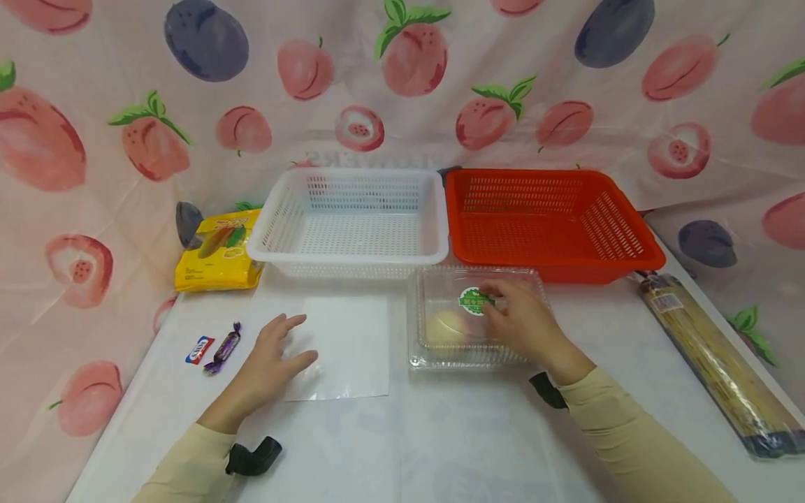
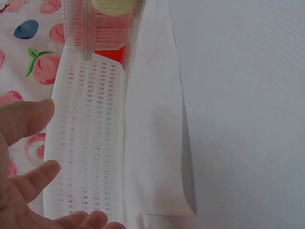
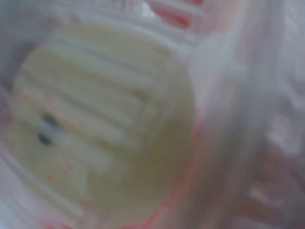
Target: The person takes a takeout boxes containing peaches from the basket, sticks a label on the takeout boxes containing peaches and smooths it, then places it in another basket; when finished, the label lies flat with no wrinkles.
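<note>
A clear plastic clamshell box (image 1: 428, 360) with a green round label stands in front of the baskets. Inside, a pale yellow round bun (image 3: 109, 124) with dark dots shows blurred through the ridged plastic in the right wrist view. My right hand (image 1: 528, 325) is over the box's right part, curved fingers at the label; I cannot tell whether they grip the lid. My left hand (image 1: 267, 360) hovers with spread fingers and nothing between them, beside a sheet in a clear sleeve (image 1: 352, 349). In the left wrist view, its fingers (image 2: 35, 179) overlap the white basket.
A white basket (image 1: 349, 269) and a red basket (image 1: 553, 269) stand side by side at the back. On the left are a yellow packet (image 1: 216, 269), a purple-wrapped candy (image 1: 225, 348) and a small red-and-blue packet (image 1: 200, 349). A long noodle-like pack (image 1: 717, 360) lies on the right.
</note>
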{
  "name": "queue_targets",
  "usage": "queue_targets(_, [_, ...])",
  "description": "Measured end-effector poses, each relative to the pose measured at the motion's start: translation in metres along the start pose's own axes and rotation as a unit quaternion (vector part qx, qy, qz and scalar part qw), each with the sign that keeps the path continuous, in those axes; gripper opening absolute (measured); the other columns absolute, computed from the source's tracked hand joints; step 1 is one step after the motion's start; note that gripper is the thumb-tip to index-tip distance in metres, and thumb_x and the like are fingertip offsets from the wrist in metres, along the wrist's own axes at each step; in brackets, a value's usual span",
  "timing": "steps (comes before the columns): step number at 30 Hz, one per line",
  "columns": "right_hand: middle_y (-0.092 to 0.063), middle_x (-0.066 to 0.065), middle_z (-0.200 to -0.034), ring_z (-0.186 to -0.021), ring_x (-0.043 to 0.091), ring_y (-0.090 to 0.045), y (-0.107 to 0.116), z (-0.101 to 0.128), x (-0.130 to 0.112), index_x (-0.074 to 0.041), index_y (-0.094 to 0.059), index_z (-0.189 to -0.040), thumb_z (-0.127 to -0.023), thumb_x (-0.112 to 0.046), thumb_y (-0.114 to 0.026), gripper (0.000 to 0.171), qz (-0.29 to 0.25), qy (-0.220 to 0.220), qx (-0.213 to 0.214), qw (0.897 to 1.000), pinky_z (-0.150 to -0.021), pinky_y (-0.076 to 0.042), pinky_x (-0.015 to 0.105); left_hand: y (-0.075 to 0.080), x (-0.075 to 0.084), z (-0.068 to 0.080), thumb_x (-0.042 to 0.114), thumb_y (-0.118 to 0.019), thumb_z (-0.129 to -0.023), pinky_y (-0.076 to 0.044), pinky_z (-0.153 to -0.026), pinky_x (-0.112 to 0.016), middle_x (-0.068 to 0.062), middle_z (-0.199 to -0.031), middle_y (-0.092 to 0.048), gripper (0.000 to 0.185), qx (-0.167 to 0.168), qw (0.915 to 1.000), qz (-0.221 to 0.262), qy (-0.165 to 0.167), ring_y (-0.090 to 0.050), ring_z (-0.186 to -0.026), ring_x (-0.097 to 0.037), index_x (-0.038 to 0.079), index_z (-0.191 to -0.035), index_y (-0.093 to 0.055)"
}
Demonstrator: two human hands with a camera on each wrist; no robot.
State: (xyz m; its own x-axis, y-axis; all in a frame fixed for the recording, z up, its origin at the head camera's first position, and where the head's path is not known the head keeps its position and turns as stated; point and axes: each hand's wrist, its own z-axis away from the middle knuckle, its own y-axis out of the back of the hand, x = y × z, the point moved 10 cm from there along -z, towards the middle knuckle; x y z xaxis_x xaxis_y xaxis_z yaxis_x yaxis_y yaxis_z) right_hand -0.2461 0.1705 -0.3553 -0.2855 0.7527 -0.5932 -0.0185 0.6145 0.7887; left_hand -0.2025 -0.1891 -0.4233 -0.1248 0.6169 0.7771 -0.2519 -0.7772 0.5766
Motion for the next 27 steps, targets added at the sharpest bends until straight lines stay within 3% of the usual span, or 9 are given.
queue_targets(1, [-0.066,0.020,-0.121,-0.101,0.035,-0.067,0.000,0.000,0.000,0.001,-0.063,-0.126,-0.094,-0.008,-0.065,0.033,0.001,0.000,-0.003,1.000,-0.115,-0.017,0.063,0.000,0.002,0.000,0.028,-0.068,-0.095,-0.026,-0.112,-0.063,-0.026,-0.163,-0.002,0.071,0.001,1.0000,-0.001,-0.003,-0.017,-0.145,-0.049,0.007,-0.154,-0.033])
queue_targets(3, [-0.066,0.020,-0.122,-0.099,0.035,-0.068,0.000,0.000,-0.001,0.001,-0.062,-0.127,-0.093,-0.009,-0.066,0.035,0.002,0.001,-0.006,1.000,-0.115,-0.013,0.064,0.000,0.006,0.000,0.027,-0.068,-0.095,-0.026,-0.112,-0.063,-0.026,-0.163,-0.003,0.071,0.000,0.9999,0.004,-0.011,-0.018,-0.144,-0.049,0.007,-0.154,-0.034])
queue_targets(5, [-0.064,0.020,-0.125,-0.100,0.034,-0.068,0.001,0.000,-0.001,-0.001,-0.061,-0.130,-0.092,-0.010,-0.067,0.039,-0.006,-0.001,-0.010,1.000,-0.114,-0.022,0.062,-0.002,0.011,0.000,0.026,-0.068,-0.095,-0.025,-0.112,-0.063,-0.026,-0.163,-0.006,0.070,-0.001,0.9997,0.011,-0.021,-0.018,-0.145,-0.048,0.007,-0.153,-0.035])
queue_targets(6, [-0.063,0.019,-0.126,-0.102,0.035,-0.068,0.002,0.000,-0.002,-0.002,-0.061,-0.131,-0.092,-0.010,-0.068,0.041,-0.011,0.000,-0.011,1.000,-0.115,-0.021,0.062,-0.003,0.014,0.000,0.026,-0.068,-0.095,-0.024,-0.113,-0.062,-0.025,-0.162,-0.007,0.070,-0.002,0.9995,0.015,-0.026,-0.018,-0.145,-0.047,0.007,-0.153,-0.035])
queue_targets(8, [-0.060,0.019,-0.131,-0.105,0.037,-0.067,0.006,0.003,0.000,-0.004,-0.059,-0.135,-0.093,-0.013,-0.069,0.044,-0.025,-0.010,-0.013,1.000,-0.107,-0.037,0.060,-0.007,0.021,0.000,0.025,-0.068,-0.095,-0.023,-0.114,-0.062,-0.025,-0.162,-0.012,0.069,-0.006,0.9989,0.022,-0.041,-0.020,-0.145,-0.046,0.006,-0.153,-0.035])
queue_targets(10, [-0.057,0.019,-0.137,-0.115,0.039,-0.061,0.014,0.006,0.002,-0.008,-0.057,-0.139,-0.093,-0.015,-0.070,0.048,-0.034,-0.019,-0.012,0.999,-0.101,-0.043,0.062,-0.011,0.027,-0.002,0.024,-0.068,-0.096,-0.023,-0.114,-0.061,-0.023,-0.161,-0.017,0.069,-0.009,0.9981,0.028,-0.055,-0.022,-0.145,-0.044,0.006,-0.153,-0.035])
queue_targets(18, [-0.049,0.020,-0.146,-0.135,0.043,-0.042,0.047,0.018,0.017,-0.004,-0.056,-0.140,-0.096,-0.024,-0.069,0.050,-0.010,-0.005,0.021,1.000,-0.103,-0.036,0.068,-0.033,0.055,-0.015,0.026,-0.068,-0.096,-0.028,-0.115,-0.055,-0.014,-0.158,-0.032,0.064,-0.024,0.9943,0.061,-0.084,-0.033,-0.143,-0.037,0.011,-0.152,-0.040])
queue_targets(24, [-0.037,0.022,-0.155,-0.136,0.048,-0.038,0.048,0.029,0.034,-0.002,-0.051,-0.144,-0.099,-0.027,-0.064,0.054,-0.035,0.003,0.010,0.999,-0.099,-0.040,0.068,-0.057,0.083,-0.026,0.027,-0.067,-0.098,-0.032,-0.113,-0.054,-0.012,-0.158,-0.033,0.062,-0.048,0.9882,0.085,-0.118,-0.038,-0.141,-0.038,0.013,-0.152,-0.041])
queue_targets(27, [-0.029,0.023,-0.159,-0.138,0.051,-0.033,0.043,0.034,0.041,0.000,-0.044,-0.148,-0.101,-0.026,-0.061,0.057,-0.044,0.002,-0.006,0.999,-0.099,-0.039,0.070,-0.070,0.092,-0.031,0.029,-0.066,-0.098,-0.035,-0.111,-0.056,-0.013,-0.160,-0.031,0.063,-0.063,0.9859,0.099,-0.120,-0.037,-0.141,-0.040,0.016,-0.154,-0.039])
